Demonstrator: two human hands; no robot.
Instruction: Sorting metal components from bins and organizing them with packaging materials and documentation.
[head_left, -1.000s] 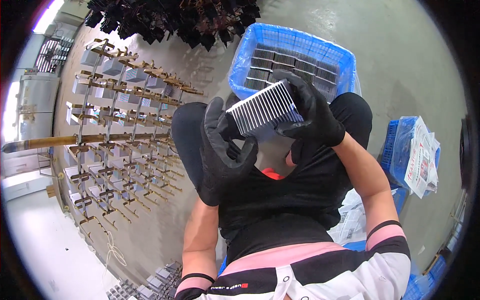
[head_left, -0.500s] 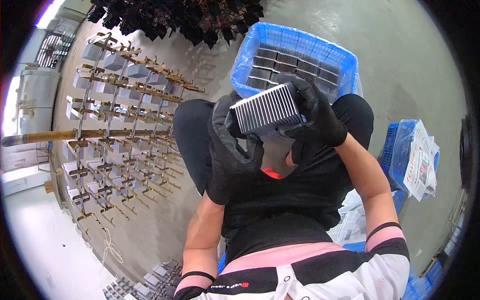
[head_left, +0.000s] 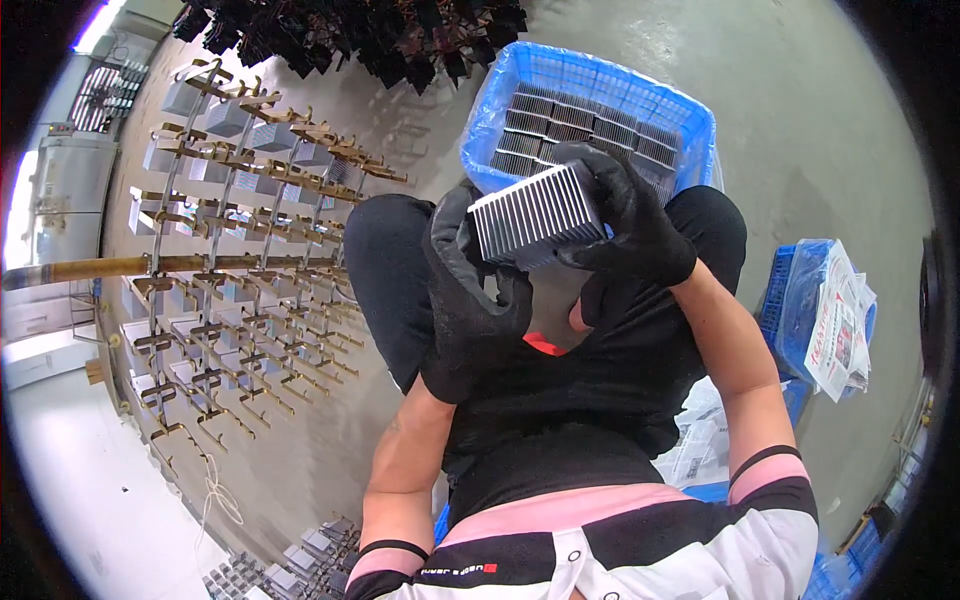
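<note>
Between my two black-gloved hands is a silver finned heat sink [head_left: 537, 215], its row of thin metal fins facing up. My left hand [head_left: 470, 275] grips its left end, thumb and fingers curled round the edge. At the other end my right hand [head_left: 630, 225] is closed on it, fingers over the far corner and thumb below. The heat sink is held above my lap, just on the near side of a blue plastic basket [head_left: 700, 110]. Rows of dark finned heat sinks [head_left: 575, 122] are packed inside that basket, which has a clear plastic liner.
To the left stands a metal hanging rack [head_left: 235, 265] with many hooks and silver blocks. Dark parts [head_left: 370, 35] hang in a cluster at the far side. At right is another blue basket [head_left: 780, 290] with newspaper [head_left: 838, 330] on it. More metal pieces [head_left: 300, 560] lie at lower left.
My left hand has shifted slightly right and closed in on the heat sink's left end. The heat sink stays in both hands, nearly in the same place.
</note>
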